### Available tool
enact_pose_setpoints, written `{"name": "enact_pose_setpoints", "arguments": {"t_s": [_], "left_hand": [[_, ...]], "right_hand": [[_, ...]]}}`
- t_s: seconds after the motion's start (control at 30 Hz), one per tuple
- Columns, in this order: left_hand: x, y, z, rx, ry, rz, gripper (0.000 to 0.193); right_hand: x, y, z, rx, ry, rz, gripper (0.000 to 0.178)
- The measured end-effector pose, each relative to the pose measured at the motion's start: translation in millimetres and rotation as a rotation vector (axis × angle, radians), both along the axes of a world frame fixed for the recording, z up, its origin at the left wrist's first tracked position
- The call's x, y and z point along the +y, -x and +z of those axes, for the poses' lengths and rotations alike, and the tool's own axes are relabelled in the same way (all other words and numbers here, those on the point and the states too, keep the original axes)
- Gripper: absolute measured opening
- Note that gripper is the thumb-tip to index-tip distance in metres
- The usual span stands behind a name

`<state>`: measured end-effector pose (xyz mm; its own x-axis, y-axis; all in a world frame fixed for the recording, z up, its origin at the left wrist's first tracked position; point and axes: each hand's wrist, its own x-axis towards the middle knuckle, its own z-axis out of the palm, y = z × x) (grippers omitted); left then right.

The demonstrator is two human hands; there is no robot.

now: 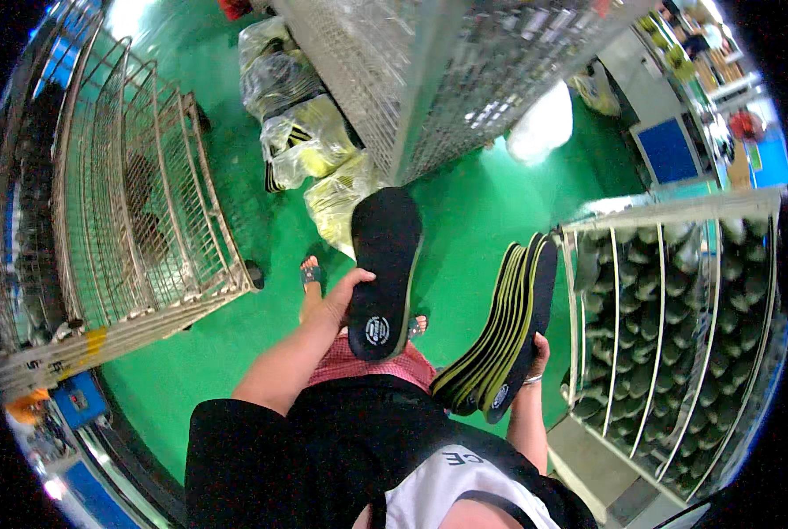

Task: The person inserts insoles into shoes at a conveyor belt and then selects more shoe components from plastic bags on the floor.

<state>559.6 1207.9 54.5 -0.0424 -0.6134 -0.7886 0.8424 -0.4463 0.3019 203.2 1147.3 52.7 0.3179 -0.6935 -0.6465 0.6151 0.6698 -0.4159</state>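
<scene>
My left hand (348, 295) grips a black shoe insole (385, 264) near the middle of the view, its dark top face up and a round white print at the heel. A thin yellow-green edge runs along its right side; whether more insoles lie beneath it is hidden. To the right, my right hand (539, 357) is closed around a stack of insoles (500, 326). These stand on edge, fanned slightly, with black faces and yellow-green rims. The two hands are apart, and the single insole does not touch the stack.
A wire cart (160, 220) stands at left. Ahead is a tall metal mesh cage (350, 79), with clear bags of insoles (310, 141) on the green floor beside it. A rack (658, 326) packed with dark insoles stands close at right. Beyond lies a white bag (542, 128).
</scene>
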Motion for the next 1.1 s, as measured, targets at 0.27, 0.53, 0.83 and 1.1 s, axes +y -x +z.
{"name": "enact_pose_setpoints", "arguments": {"t_s": [0.27,0.53,0.83,1.1], "left_hand": [[13.7,-149.8,-133.1,0.097,-0.146,0.329,0.048],[-83.2,-306.0,-254.5,-0.248,-0.153,0.312,0.053],[-232.6,-457.5,-357.6,-0.282,0.233,0.219,0.073],[-355.4,-420.3,-470.3,-0.469,0.133,0.351,0.099]], "right_hand": [[-42.8,-135.7,-6.5,0.472,-0.21,0.587,0.022],[-25.0,-271.9,-114.2,0.369,-0.29,1.262,0.064],[-34.8,-341.5,-211.7,0.312,-0.694,1.358,0.057],[-24.4,-292.1,-245.4,0.4,-0.892,1.292,0.056]]}}
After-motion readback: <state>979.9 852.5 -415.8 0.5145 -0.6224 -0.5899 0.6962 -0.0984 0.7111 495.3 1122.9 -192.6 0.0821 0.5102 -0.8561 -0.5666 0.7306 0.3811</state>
